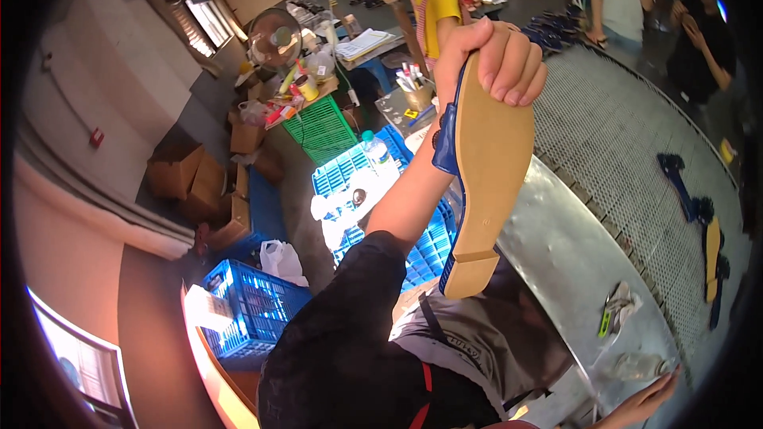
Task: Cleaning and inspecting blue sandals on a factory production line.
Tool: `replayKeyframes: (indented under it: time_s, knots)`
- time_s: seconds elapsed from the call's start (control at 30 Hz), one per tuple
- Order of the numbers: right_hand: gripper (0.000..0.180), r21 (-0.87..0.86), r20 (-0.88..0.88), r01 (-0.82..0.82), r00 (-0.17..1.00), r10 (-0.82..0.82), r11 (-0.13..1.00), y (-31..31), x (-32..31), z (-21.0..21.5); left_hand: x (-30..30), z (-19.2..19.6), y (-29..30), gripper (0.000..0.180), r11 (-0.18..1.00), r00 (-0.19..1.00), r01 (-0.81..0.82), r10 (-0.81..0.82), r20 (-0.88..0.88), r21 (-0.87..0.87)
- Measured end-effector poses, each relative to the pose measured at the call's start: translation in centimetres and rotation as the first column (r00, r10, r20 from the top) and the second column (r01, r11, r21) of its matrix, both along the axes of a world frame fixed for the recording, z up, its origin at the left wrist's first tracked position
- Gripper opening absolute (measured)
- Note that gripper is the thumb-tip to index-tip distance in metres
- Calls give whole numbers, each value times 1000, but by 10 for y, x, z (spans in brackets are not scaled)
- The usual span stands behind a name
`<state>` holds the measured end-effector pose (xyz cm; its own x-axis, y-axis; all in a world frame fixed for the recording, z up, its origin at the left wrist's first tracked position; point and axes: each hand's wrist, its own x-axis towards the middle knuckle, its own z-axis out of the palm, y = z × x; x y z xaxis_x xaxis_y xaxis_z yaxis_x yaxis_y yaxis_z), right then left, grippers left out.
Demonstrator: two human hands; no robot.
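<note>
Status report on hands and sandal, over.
Left hand grips sandal by toe end, underside showing. Right hand low, beside clear container. Nothing else covering sandal.

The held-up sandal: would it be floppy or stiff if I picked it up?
Probably stiff: the left hand holds the sandal by its toe end, and the sole doesn't droop. Likely light, since one hand holds it up.

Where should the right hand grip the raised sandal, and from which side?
Best, I'd judge, at the heel of the sandal, pinched across its side edges, with the right hand coming up from below right. The left hand wraps the wide toe end, while the heel points down, uncovered.
</note>
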<state>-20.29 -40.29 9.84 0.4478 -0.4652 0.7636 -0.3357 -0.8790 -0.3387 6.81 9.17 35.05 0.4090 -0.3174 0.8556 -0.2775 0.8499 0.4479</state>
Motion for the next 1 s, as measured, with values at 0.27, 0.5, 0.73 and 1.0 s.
replayKeyframes:
  time_s: [0.27,0.5,0.73,1.0]
  knots:
    - [29,-34,-155,-18,988,13,999,36,12,30,-23,17,36,52,995,989,-90,95,113,-49]
    - [31,-57,-172,-31,985,21,998,24,6,8,-33,16,47,51,992,984,-128,129,127,-13]
    - [31,170,-133,71,990,-49,983,3,10,-40,-25,-13,39,49,995,996,-66,61,-63,-78]
    - [31,600,564,-215,797,-217,771,-17,8,-55,-15,-190,0,48,977,834,-211,200,-514,39]
